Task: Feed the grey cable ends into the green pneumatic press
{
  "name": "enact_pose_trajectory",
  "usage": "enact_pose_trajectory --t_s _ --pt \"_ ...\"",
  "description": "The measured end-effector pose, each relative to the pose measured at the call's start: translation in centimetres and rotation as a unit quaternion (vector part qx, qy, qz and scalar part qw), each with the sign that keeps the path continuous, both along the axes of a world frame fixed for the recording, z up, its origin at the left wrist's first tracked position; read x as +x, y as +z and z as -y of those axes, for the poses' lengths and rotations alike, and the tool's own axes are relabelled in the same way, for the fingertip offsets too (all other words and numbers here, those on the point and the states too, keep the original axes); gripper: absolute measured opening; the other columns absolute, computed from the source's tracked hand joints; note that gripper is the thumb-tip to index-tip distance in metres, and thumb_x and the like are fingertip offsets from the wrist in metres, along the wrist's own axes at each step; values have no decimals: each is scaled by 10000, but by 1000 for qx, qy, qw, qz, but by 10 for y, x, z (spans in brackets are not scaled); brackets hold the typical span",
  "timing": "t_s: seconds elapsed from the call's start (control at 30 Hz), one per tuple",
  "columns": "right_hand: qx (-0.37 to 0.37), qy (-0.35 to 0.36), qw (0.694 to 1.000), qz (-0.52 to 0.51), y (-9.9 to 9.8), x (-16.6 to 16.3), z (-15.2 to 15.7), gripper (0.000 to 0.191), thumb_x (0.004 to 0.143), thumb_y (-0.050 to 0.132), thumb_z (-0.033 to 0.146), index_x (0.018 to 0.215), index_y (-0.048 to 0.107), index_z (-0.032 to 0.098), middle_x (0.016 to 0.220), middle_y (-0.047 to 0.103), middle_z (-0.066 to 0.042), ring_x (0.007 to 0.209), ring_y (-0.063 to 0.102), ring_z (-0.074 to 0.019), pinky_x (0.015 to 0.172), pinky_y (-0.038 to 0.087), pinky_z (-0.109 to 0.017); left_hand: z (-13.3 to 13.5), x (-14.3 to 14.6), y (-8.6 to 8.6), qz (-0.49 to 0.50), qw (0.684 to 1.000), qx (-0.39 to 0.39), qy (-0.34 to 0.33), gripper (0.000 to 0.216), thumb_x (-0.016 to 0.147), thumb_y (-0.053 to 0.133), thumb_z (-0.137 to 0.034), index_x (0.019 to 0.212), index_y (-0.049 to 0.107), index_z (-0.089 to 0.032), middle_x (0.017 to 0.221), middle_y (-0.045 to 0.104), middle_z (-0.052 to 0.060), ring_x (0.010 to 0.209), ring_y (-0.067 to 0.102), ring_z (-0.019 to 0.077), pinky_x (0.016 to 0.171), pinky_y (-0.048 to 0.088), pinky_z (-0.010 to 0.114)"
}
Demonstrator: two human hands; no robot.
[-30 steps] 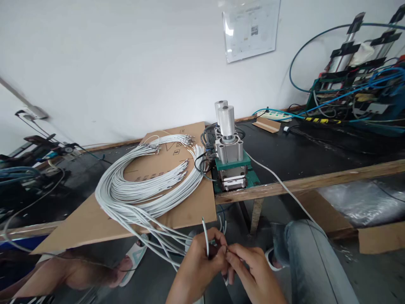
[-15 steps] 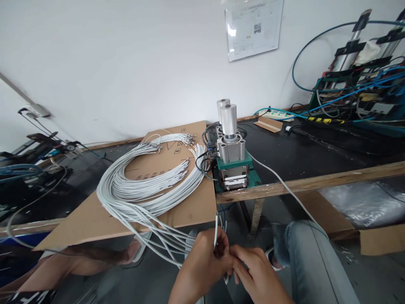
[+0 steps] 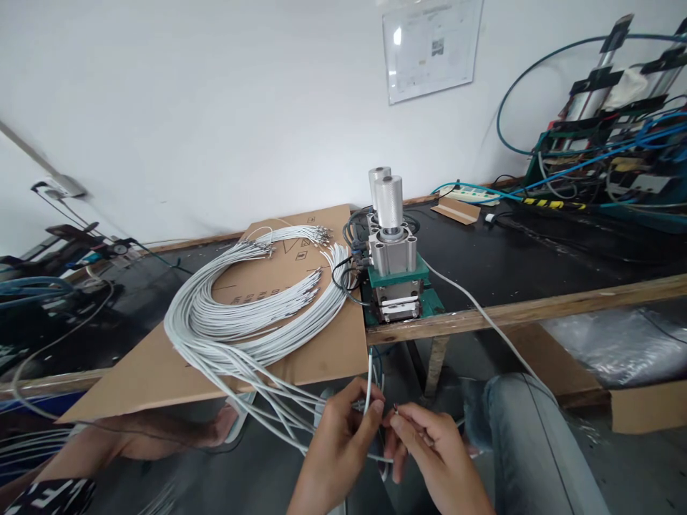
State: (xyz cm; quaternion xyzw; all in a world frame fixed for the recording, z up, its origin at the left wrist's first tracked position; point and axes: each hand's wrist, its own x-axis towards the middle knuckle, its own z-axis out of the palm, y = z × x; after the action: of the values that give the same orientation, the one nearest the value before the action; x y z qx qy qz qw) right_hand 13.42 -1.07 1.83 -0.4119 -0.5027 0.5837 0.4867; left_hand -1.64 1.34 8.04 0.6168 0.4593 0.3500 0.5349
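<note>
A coil of white wires (image 3: 241, 322) lies on a cardboard sheet (image 3: 155, 375) at the left of the worktop (image 3: 537, 265), with loose strands trailing off its near edge. Below that edge the left hand (image 3: 338, 443) reaches in from the near side, fingers curled, thumb and forefinger pinching one wire (image 3: 368, 375) that stands upright. Just right of it, nearly touching, the right hand (image 3: 434, 458) pinches a small metal piece (image 3: 396, 409), too small to identify. Farther back stands a small press (image 3: 394, 272).

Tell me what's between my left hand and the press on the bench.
Head view: a white wire end sticks up from the left hand toward the press; the bench's wooden edge crosses between.
</note>
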Motion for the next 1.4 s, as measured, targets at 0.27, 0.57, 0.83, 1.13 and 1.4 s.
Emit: enact_pose_trajectory --t_s 0.27,0.57,0.83,1.13,1.4 --pt "10 5 1000 12 2 -1 3 426 981 540 535 767 646 182 641 663 -9 503 678 -141 516 474 -207 1 4 -11 -9 1000 -17 3 263 949 591 -438 863 570 -191 565 563 -54 499 567 110 499 417 184" --pt "48 -22 998 42 2 -3 5 407 994 537 495 762 665 186 647 691 -19 530 695 -151 541 506 -203 1 3 -11 6 1000 1 -14 328 972 553 -489 829 539 -194 611 521 -55 537 530 104 522 413 196" --pt "-32 -21 997 -60 5 -10 5 477 940 577 605 759 677 176 635 681 -22 446 657 -138 459 467 -212 4 3 -10 40 999 -8 -23 389 976 518 -582 865 505 -209 564 499 -86 482 522 82 486 389 172" --pt "-48 -12 994 -101 0 -16 5 480 927 601 612 762 667 167 620 663 -7 435 649 -124 457 450 -203 4 5 -14 73 997 -31 -6 426 935 563 -625 869 503 -208 522 479 -102 438 501 74 454 380 162" --pt "-30 -105 993 -36 7 0 -10 490 883 623 651 821 759 184 702 759 -73 673 720 -233 647 553 -287 9 10 -30 19 990 78 116 347 921 626 -536 827 570 -206 644 571 -39 527 533 97 500 402 182"
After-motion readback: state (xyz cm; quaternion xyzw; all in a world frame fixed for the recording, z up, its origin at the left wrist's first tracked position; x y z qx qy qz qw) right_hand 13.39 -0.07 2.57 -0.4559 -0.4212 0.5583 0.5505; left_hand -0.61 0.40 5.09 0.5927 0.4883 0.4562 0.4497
